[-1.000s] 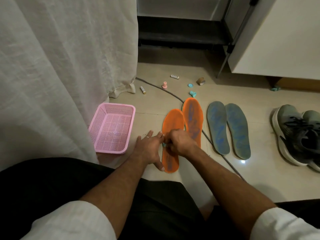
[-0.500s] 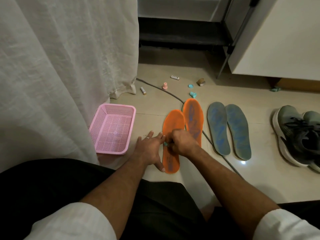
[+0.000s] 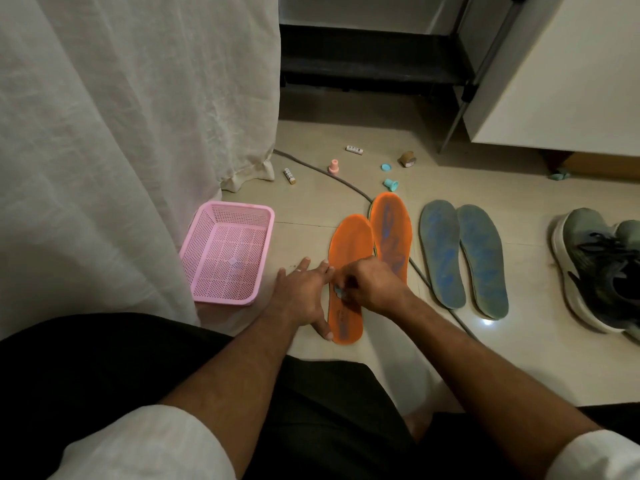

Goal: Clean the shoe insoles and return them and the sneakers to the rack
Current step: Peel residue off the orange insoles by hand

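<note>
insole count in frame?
4, all flat on the floor. Near orange insole, under both hands. Second orange insole, touching its right edge. Two blue insoles side by side further right. Any inside the sneakers would be hidden.

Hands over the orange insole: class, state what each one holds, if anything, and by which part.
The right hand pinches a small pale blue thing at its fingertips; which part cannot be told. The left hand holds nothing, resting flat beside the near orange insole.

The pair of orange foam insoles (image 3: 370,258) lies on the tiled floor (image 3: 381,140). Left of it sits the pink plastic mesh basket (image 3: 227,252); right of it, the pair of blue-grey foam insoles (image 3: 462,256), then the dark grey sneakers (image 3: 602,268). Behind it lie small scattered plastic caps (image 3: 390,183).
</note>
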